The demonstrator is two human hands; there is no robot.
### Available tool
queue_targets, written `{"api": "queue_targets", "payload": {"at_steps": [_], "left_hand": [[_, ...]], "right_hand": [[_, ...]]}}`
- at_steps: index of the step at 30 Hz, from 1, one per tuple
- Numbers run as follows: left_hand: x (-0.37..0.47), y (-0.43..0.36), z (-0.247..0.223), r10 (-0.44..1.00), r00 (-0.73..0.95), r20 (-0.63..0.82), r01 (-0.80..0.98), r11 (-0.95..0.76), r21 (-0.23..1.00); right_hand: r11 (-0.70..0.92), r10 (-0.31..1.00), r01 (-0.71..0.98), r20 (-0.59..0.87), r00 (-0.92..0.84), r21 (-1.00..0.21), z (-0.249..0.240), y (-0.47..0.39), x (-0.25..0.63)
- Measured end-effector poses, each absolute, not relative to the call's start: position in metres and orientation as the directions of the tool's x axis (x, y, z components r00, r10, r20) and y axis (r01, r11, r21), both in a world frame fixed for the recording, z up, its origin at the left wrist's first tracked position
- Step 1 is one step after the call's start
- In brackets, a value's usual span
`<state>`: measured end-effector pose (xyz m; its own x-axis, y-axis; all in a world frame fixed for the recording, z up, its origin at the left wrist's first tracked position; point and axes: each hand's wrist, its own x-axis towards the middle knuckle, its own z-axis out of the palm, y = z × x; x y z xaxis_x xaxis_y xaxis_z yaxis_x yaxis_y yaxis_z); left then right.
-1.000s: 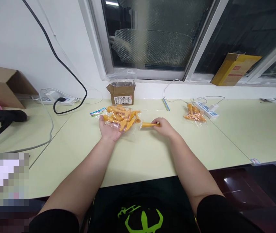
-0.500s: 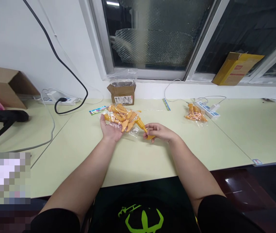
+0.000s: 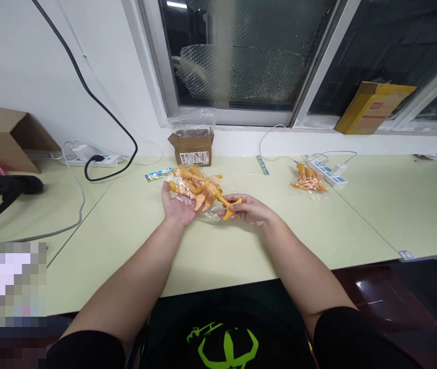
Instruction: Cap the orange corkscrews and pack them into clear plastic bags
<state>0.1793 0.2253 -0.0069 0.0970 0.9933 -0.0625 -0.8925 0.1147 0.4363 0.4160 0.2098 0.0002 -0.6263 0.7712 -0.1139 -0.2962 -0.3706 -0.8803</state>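
Observation:
A clear plastic bag [image 3: 183,180] of orange plastic toy pieces lies in the middle of the table. My left hand [image 3: 179,209] grips its near left side, palm up, thumb on the left edge and fingers hidden underneath. My right hand [image 3: 249,209] pinches an orange plastic toy piece [image 3: 233,208] by its wide, wing-shaped end. This piece has a narrow shaft and a thicker ridged part that lies over or inside the bag's right side; I cannot tell which. A printed header strip [image 3: 159,175] sticks out at the bag's left.
Behind the bag stands a small cardboard box [image 3: 193,148]. Another bag of orange pieces [image 3: 309,179] lies on the right beside a power strip [image 3: 328,173]. A printed strip [image 3: 263,165] lies near the wall. A black cable [image 3: 112,115] hangs at the left.
My right hand has moved slightly left with the orange toy piece, whose ridged part has shifted up and left over the bag. Its wing-shaped end now shows more fully.

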Motion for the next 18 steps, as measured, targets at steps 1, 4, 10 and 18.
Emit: {"api": "queue_targets", "payload": {"at_steps": [1, 4, 10, 18], "left_hand": [[0.1797, 0.2248, -0.0065, 0.993, 0.099, -0.064, -0.89, 0.118, 0.441], [0.1808, 0.2234, -0.0051, 0.993, 0.098, -0.066, -0.879, 0.117, 0.462], [0.1809, 0.223, -0.0049, 0.993, 0.095, -0.074, -0.871, 0.119, 0.476], [0.1841, 0.2211, -0.0045, 0.989, 0.135, -0.066, -0.869, 0.151, 0.47]], "right_hand": [[-0.38, 0.761, -0.291, -0.118, -0.639, -0.878, -0.0001, 0.2094, 0.416], [-0.387, 0.741, -0.283, -0.113, -0.662, -0.877, -0.0011, 0.209, 0.4167], [-0.348, 0.737, -0.278, -0.078, -0.672, -0.896, -0.0018, 0.2124, 0.4201], [-0.287, 0.773, -0.246, -0.072, -0.63, -0.926, -0.0016, 0.2133, 0.4159]]}}
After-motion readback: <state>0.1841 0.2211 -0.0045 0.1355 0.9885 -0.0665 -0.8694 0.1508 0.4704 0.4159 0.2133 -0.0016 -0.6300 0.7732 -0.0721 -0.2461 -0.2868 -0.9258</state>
